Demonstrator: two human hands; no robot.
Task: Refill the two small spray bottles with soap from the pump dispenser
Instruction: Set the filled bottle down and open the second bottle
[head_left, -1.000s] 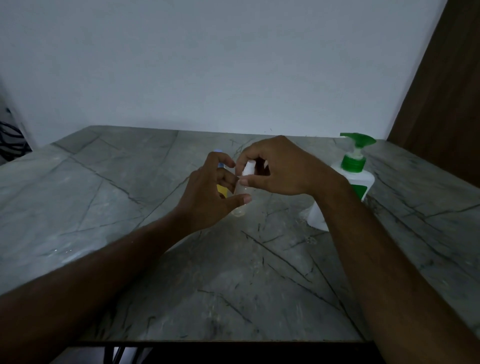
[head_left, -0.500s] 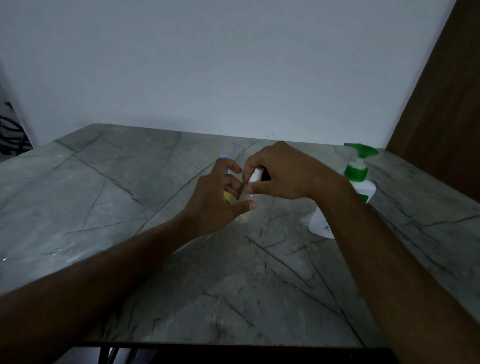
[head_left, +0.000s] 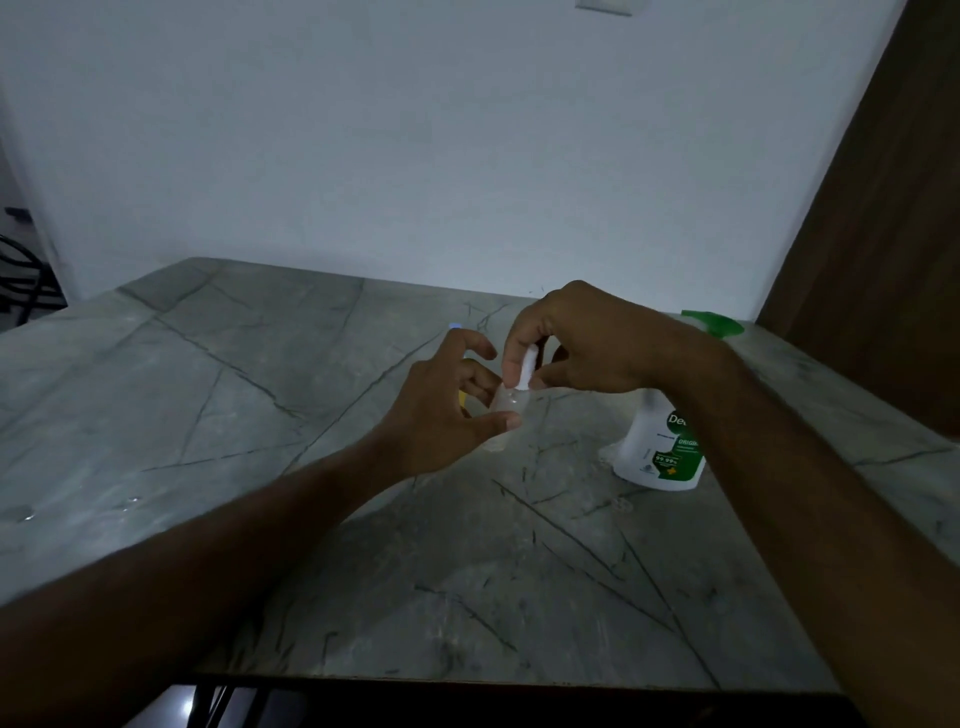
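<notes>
A small clear spray bottle (head_left: 508, 402) is held above the grey marble table (head_left: 260, 395). My left hand (head_left: 447, 410) grips its body between thumb and fingers. My right hand (head_left: 587, 343) pinches the bottle's white spray top (head_left: 527, 370). Behind my left hand stands a second small bottle with yellow contents (head_left: 462, 396) and a pale blue cap, mostly hidden. The white pump dispenser (head_left: 662, 447) with a green pump head stands at the right, partly behind my right forearm.
A white wall runs along the table's far edge. A brown wooden panel (head_left: 883, 218) rises at the right. Dark cables (head_left: 21, 280) show at the far left. A few water drops (head_left: 130, 501) lie on the table's left part.
The view has tilted upward, so hands and bottles sit lower in frame. Both hands keep their hold on the clear bottle and its white top; my right fingers have shifted slightly on the top.
</notes>
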